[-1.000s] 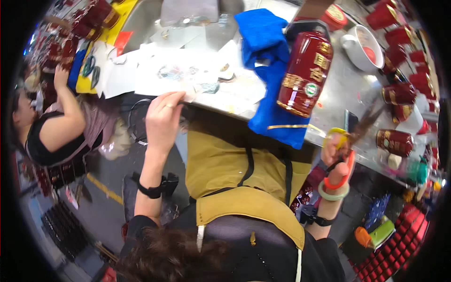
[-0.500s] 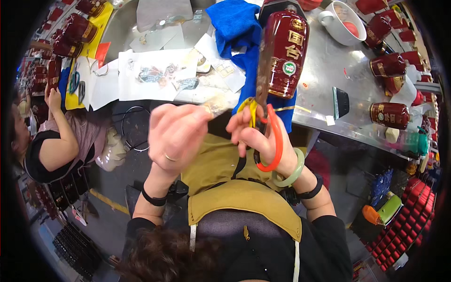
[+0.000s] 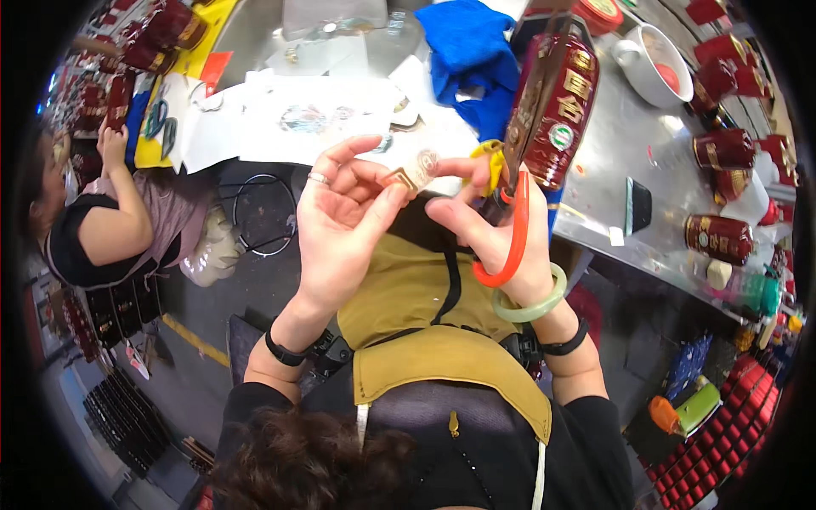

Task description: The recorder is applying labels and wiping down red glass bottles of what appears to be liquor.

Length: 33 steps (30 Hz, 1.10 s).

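Observation:
My left hand, palm turned up, pinches a small see-through sticker with brown and gold print between thumb and fingertips. The index fingertip of my right hand meets the sticker's other side. Scissors hang in my right hand, their orange-red handle looped round it and their dark blades pointing away from me. A yellow band or wrap shows at the right fingers; which part it belongs to, I cannot tell. Just beyond the blades, a dark red bottle with gold lettering lies on the bench, partly covered by them.
White sheets with cut pieces lie on the metal bench at the left, beside a blue cloth. At the right are a white mug, a black block and more red bottles. A co-worker sits at the far left.
My left hand has turned palm up and moved closer to my right, the sticker now between both. My right index finger has stretched toward it. The whole view has shifted slightly.

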{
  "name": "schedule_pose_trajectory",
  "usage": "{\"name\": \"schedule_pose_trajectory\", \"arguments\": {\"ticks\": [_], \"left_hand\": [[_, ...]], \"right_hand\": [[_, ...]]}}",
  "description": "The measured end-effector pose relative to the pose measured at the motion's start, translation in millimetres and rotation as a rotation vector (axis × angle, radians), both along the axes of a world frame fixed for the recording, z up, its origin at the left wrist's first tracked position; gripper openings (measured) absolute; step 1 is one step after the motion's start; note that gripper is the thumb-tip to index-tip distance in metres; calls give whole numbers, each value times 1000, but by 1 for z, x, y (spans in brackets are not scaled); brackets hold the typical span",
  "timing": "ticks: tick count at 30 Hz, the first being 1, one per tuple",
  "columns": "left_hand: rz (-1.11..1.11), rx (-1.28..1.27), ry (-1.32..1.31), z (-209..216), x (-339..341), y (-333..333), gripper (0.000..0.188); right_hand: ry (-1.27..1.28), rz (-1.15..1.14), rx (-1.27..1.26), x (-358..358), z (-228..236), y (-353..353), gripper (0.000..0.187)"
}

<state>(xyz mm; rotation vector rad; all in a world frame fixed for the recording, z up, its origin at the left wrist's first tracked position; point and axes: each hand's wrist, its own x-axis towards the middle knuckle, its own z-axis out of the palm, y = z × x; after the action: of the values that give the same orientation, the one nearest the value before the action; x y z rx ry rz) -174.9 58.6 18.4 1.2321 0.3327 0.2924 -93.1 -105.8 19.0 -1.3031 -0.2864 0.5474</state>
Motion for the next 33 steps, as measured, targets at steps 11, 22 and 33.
{"name": "schedule_pose_trajectory", "arguments": {"ticks": [11, 22, 33], "left_hand": [[7, -198, 133, 24, 8, 57, 55], [-25, -196, 167, 12, 8, 62, 55], [1, -239, 117, 10, 6, 64, 55]], "right_hand": [[-9, 638, -160, -20, -35, -16, 52], [101, 584, -149, -24, -39, 4, 66], [97, 605, -217, -21, -45, 5, 65]]}}
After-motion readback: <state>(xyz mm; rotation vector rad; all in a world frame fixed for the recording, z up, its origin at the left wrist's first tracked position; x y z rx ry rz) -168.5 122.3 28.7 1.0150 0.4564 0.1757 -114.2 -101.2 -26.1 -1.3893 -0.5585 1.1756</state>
